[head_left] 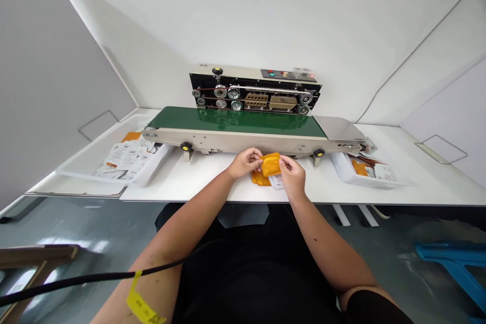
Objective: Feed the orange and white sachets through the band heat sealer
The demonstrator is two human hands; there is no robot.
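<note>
Between my two hands is an orange packet [271, 165], raised just above the table's front part. My left hand [246, 162] pinches its left edge with thumb and fingers. On the opposite edge, my right hand [293, 174] grips it the same way. Beneath it, more orange packets [259, 178] lie on the white table, with a white printed packet [276, 181] partly covered beside them. Right behind my hands stands a belt sealing machine with a green conveyor belt [231, 122].
A white bin [152, 174] of white and orange packets stands at the left. Another bin [343, 172] with similar packets is under the machine's right end. The sealer's rollers and control panel [284, 75] are at the back. A black cable [94, 278] crosses my left arm.
</note>
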